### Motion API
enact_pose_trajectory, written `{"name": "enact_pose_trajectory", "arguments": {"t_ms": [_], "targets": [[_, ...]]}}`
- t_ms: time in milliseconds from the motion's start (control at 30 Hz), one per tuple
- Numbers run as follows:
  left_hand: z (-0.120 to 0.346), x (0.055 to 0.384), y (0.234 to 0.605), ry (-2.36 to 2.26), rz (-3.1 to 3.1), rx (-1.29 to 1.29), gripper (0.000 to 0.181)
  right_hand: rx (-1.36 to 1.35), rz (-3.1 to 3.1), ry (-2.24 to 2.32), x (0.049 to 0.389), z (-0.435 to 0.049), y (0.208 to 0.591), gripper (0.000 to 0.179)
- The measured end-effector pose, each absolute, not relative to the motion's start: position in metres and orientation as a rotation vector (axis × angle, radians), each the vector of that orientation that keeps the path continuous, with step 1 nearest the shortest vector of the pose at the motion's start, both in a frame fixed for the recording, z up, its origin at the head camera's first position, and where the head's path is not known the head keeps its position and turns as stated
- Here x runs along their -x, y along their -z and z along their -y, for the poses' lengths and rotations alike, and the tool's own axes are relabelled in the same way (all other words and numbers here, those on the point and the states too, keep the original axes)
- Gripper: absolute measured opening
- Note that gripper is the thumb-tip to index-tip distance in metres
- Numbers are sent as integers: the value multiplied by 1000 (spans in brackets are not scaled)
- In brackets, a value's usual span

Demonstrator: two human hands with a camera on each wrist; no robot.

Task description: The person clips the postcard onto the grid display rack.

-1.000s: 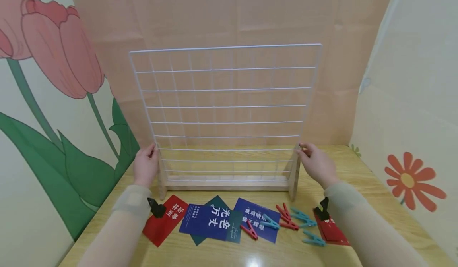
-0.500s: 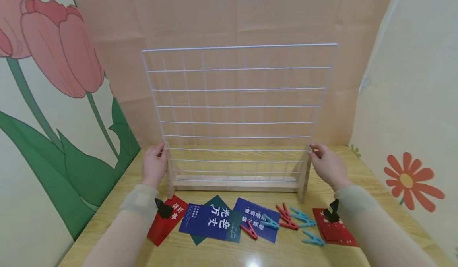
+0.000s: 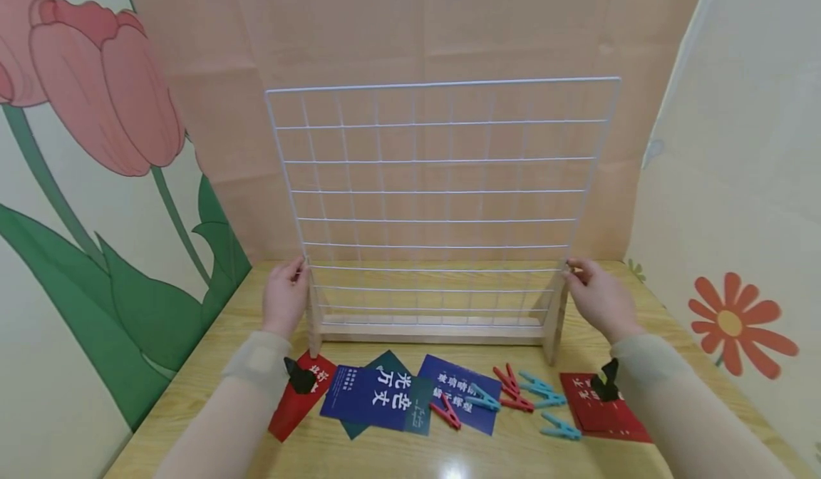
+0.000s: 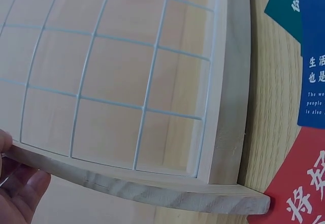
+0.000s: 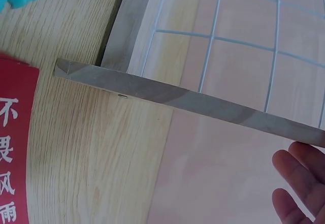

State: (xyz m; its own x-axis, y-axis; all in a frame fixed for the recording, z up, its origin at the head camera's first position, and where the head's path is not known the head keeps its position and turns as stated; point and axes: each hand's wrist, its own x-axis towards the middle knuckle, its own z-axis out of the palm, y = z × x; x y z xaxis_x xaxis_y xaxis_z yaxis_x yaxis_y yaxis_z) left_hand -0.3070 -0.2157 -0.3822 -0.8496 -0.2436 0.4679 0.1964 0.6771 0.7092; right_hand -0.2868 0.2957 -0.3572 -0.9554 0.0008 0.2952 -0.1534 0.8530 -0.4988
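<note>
White wire grid rack with a pale wooden base stands on the yellow wood-grain table in the head view. Left hand and right hand each pinch a wooden side support, fingers nearly closed. Nearer lie a red card, a dark blue card over a dark green card, a violet-blue card, red plastic clips, teal plastic clips and dark red cards.

In the left wrist view, fingertips show on both sides of the left side support, the red card just beside its end.

In the right wrist view, fingers touch the right side support; the thumb is hidden.
</note>
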Motion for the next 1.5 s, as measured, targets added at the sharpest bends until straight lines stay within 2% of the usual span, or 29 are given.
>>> {"name": "enact_pose_trajectory", "arguments": {"t_ms": [600, 1500], "targets": [[203, 304, 380, 1122, 2376, -21, 40, -113, 2696, -741, 283, -309, 357, 47], [193, 305, 379, 1148, 2360, -4, 38, -102, 2686, -766, 281, -320, 359, 52]]}}
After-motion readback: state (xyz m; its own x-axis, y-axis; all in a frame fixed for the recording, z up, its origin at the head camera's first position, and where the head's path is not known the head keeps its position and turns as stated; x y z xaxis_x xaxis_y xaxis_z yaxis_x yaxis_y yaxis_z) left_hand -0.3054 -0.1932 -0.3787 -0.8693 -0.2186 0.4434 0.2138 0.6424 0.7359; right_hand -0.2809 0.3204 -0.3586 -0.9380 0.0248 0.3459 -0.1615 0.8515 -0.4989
